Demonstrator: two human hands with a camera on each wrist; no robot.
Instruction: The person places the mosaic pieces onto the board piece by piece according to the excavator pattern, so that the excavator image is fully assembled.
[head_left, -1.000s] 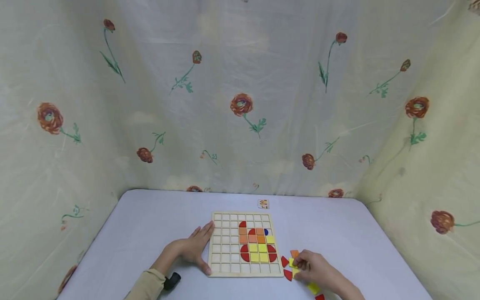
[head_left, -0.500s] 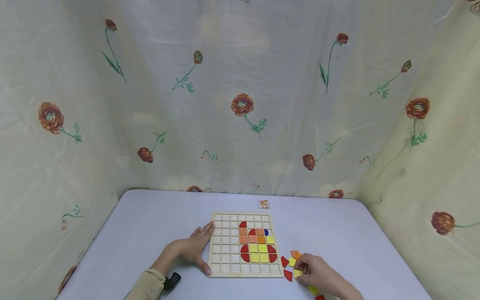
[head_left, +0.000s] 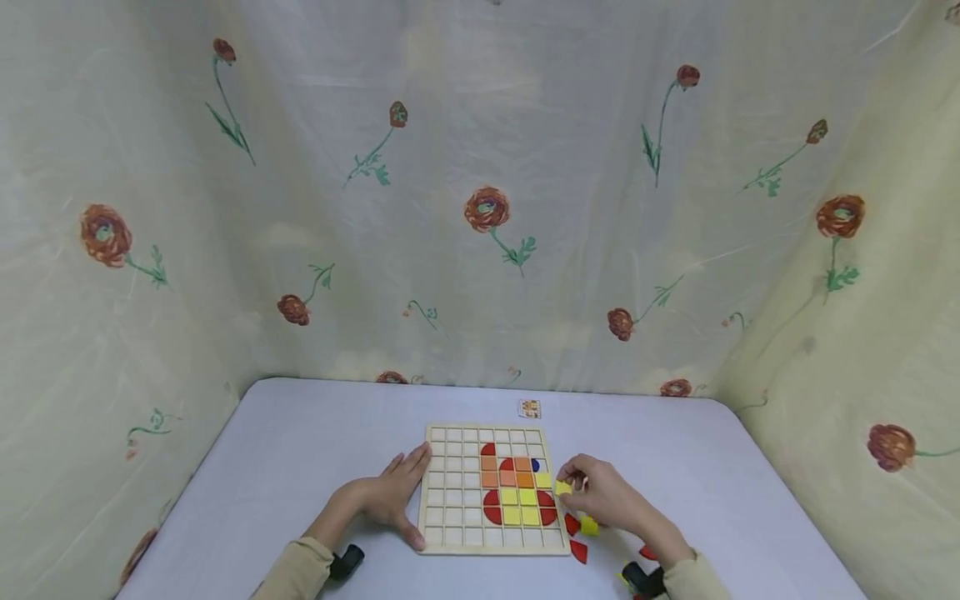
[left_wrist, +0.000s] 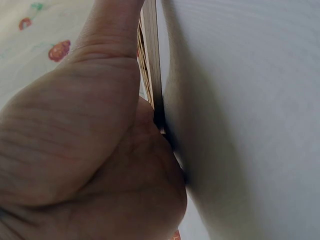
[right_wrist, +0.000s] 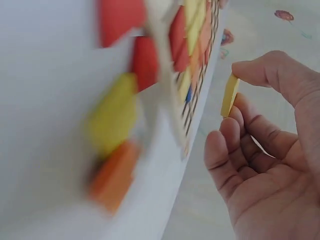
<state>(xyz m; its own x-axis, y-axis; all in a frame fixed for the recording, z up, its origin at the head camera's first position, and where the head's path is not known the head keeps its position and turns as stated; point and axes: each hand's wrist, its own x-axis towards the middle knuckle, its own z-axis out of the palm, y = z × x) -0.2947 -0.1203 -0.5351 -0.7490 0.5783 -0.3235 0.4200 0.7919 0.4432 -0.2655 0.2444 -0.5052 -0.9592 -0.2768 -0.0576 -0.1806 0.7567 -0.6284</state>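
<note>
A wooden grid board (head_left: 450, 536) lies on the table, with red, orange, yellow and blue tiles set in its right half. My left hand (head_left: 382, 498) rests along the board's left edge, thumb and fingers spread straight; the left wrist view shows its palm beside the board's side. At the right edge of the board, my right hand (head_left: 603, 492) pinches a yellow square tile (right_wrist: 230, 95) between thumb and index finger, raised off the table. Below that hand lie loose pieces: red quarter-round tiles (head_left: 578, 551), a yellow tile (head_left: 588, 526) and an orange tile (right_wrist: 116, 176).
A small picture card (head_left: 529, 408) lies behind the board. The white-covered table (head_left: 322, 442) is enclosed at the back and sides by a flower-printed curtain (head_left: 375, 250). More loose tiles lie partly hidden under the right forearm, including a red tile (head_left: 647, 552).
From the loose pieces, my right hand has picked up a yellow square tile and moved up and left to the board's right edge. The left hand has stayed in place.
</note>
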